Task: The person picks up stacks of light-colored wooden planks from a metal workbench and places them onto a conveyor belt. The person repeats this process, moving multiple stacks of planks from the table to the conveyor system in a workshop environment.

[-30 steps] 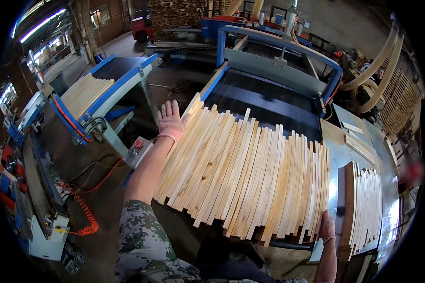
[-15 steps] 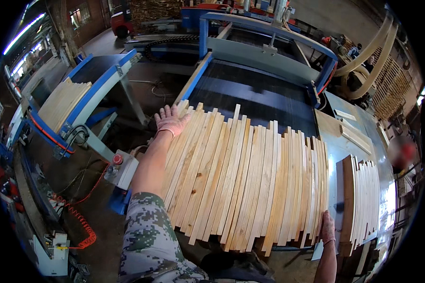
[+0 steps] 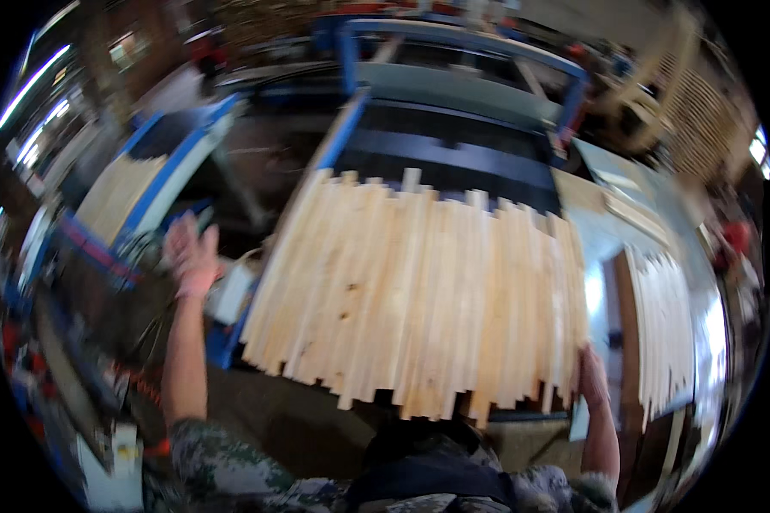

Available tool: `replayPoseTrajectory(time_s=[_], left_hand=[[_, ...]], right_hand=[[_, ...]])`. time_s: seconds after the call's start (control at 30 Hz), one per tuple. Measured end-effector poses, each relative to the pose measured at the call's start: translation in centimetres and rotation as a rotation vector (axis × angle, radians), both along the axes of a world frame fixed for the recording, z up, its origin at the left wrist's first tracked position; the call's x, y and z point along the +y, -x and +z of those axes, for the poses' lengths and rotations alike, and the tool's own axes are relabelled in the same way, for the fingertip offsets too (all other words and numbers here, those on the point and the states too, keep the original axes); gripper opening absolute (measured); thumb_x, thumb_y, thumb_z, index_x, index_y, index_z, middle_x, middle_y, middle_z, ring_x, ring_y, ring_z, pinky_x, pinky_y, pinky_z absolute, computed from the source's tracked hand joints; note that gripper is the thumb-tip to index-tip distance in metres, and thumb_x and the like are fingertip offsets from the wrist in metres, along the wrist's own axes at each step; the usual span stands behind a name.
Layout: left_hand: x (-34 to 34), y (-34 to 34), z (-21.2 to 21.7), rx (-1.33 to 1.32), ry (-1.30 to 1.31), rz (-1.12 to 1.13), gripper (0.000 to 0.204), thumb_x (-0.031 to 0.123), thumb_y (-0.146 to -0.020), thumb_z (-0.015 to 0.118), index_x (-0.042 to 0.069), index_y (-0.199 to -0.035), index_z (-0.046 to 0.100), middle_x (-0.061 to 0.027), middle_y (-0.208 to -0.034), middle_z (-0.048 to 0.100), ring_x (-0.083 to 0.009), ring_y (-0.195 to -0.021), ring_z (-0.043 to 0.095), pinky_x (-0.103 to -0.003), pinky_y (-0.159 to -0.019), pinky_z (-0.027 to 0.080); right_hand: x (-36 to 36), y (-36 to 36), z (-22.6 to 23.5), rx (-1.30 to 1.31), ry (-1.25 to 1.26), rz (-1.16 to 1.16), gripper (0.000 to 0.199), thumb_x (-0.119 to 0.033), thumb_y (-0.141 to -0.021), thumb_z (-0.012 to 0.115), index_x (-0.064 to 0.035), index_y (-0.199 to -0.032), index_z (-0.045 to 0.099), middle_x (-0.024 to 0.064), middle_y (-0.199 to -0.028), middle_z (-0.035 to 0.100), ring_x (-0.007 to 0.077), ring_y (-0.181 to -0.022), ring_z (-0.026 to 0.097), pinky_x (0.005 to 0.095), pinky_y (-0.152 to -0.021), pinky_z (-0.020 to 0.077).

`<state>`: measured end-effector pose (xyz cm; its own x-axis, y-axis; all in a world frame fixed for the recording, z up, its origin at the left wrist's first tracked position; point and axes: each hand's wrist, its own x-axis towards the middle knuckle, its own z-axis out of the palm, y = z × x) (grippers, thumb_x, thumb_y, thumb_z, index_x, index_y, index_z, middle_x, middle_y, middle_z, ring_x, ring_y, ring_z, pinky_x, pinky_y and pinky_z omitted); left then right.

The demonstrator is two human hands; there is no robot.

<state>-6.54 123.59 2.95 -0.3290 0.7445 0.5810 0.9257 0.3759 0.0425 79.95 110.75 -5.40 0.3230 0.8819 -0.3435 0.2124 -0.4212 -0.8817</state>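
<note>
A wide layer of pale wooden strips (image 3: 411, 291) lies side by side on the dark conveyor belt (image 3: 453, 150), their near and far ends uneven. My left hand (image 3: 192, 255), in a light pinkish glove, is raised off the wood to the left of the layer. Its fingers are spread and nothing is in them. Beside the layer's near right edge, my right hand (image 3: 592, 376) rests upright against the outermost strip. Its fingers are partly hidden and blurred, so their closing does not show.
A blue machine frame (image 3: 466, 34) spans the far end of the belt. More strips (image 3: 663, 329) stand stacked on the metal table (image 3: 599, 256) at right. A smaller blue-edged conveyor (image 3: 180, 154) holding strips is at left, with a grey control box (image 3: 229, 295) nearer.
My left hand has left the strips' far left corner and moved left and down into the air. My right hand stays at the right edge. The whole view has shifted and blurred.
</note>
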Motion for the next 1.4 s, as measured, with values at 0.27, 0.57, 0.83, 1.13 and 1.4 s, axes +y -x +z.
replayPoseTrajectory(time_s=[0.27, 0.57, 0.83, 1.13, 1.4], left_hand=[[-2.8, 3.7, -2.4, -0.059, -0.066, 0.135, 0.074, 0.06, -0.112, 0.034, 0.019, -0.173, 0.024, -0.0192, -0.177, 0.025, -0.0386, -0.163, 0.023, -0.056, -0.131, 0.017], [-8.3, -21.3, 3.8, -0.962, 0.18, -0.846, 0.061, 0.043, -0.116, 0.043, -0.007, -0.148, 0.059, -0.0185, -0.15, 0.063, -0.0293, -0.138, 0.06, -0.042, -0.12, 0.044], [-12.2, -40.8, -6.9, -1.85, 0.769, -1.275, 0.078, 0.055, -0.105, 0.063, -0.011, -0.146, 0.057, -0.0253, -0.137, 0.07, -0.0338, -0.131, 0.067, -0.047, -0.117, 0.049], [-12.9, -57.0, -9.4, -2.19, 0.897, -1.302, 0.076, 0.049, -0.106, 0.065, -0.009, -0.152, 0.051, -0.0262, -0.148, 0.063, -0.0361, -0.138, 0.062, -0.05, -0.125, 0.041], [-12.0, -86.6, -8.7, -1.842, 0.81, -1.287, 0.076, 0.034, -0.109, 0.063, -0.01, -0.163, 0.033, -0.0237, -0.167, 0.042, -0.0317, -0.157, 0.038, -0.041, -0.131, 0.027]], right_hand=[[-2.6, -2.1, -2.6, -0.061, -0.013, -0.093, 0.075, -0.062, -0.109, 0.049, 0.004, -0.14, 0.066, 0.0145, -0.13, 0.072, 0.023, -0.122, 0.065, 0.0356, -0.107, 0.0477], [-2.0, -1.2, -2.6, 0.27, -0.054, -0.23, 0.052, -0.051, -0.108, 0.062, -0.0041, -0.128, 0.071, 0.0003, -0.1, 0.067, 0.0085, -0.083, 0.059, 0.025, -0.075, 0.0534], [-13.8, -3.4, 0.5, 0.264, -0.118, -0.174, 0.051, -0.04, -0.108, 0.066, -0.0044, -0.145, 0.067, 0.0037, -0.105, 0.075, 0.014, -0.09, 0.068, 0.0327, -0.083, 0.0579], [-30.2, -22.5, 1.1, 0.038, 0.302, -0.109, 0.049, -0.044, -0.096, 0.08, -0.0024, -0.121, 0.081, 0.0101, -0.108, 0.081, 0.0186, -0.1, 0.075, 0.0355, -0.093, 0.0606], [-21.8, -29.8, 2.9, -0.154, 0.207, 0.369, 0.051, -0.039, -0.098, 0.077, -0.0051, -0.136, 0.072, 0.0133, -0.122, 0.079, 0.0199, -0.104, 0.074, 0.0348, -0.093, 0.058]])
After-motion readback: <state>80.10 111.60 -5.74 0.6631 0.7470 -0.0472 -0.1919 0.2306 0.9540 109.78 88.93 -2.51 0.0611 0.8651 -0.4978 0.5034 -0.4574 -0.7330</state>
